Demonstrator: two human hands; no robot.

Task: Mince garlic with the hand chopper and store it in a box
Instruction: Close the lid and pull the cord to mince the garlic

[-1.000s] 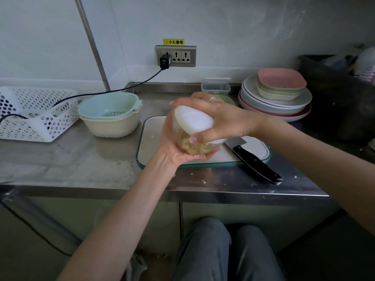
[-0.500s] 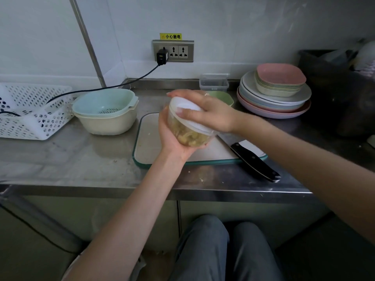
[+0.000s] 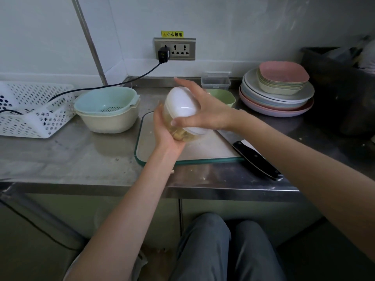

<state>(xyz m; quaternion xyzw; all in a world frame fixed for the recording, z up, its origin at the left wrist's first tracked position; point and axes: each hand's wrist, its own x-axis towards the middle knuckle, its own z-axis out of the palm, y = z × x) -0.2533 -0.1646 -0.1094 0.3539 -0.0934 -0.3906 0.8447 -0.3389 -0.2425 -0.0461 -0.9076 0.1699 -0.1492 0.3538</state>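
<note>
Both hands are up over the cutting board (image 3: 203, 151), and the hand chopper (image 3: 182, 112) is held in the air between them, clear of the table (image 3: 71, 159). It's tipped well over: the white domed lid faces up and toward the camera's left, the clear cup points down and to the right, so its long axis runs on a slant from upper left to lower right. Pale yellow garlic (image 3: 179, 133) shows through the cup, gathered at the low end. The left hand (image 3: 164, 128) cradles the cup from underneath, fingers curled round its base. The right hand (image 3: 205, 112) wraps over the lid from the far side, thumb pressed across its near edge, fingers bent around the top.

A black-handled knife (image 3: 256, 160) lies at the board's right corner, handle reaching past the table edge side. The clear storage box (image 3: 216, 80) sits at the back by the wall, just behind a green bowl (image 3: 225, 98). A stack of plates (image 3: 278, 98) stands to the right, a colander in a bowl (image 3: 107, 108) and a white basket (image 3: 32, 110) to the left.
</note>
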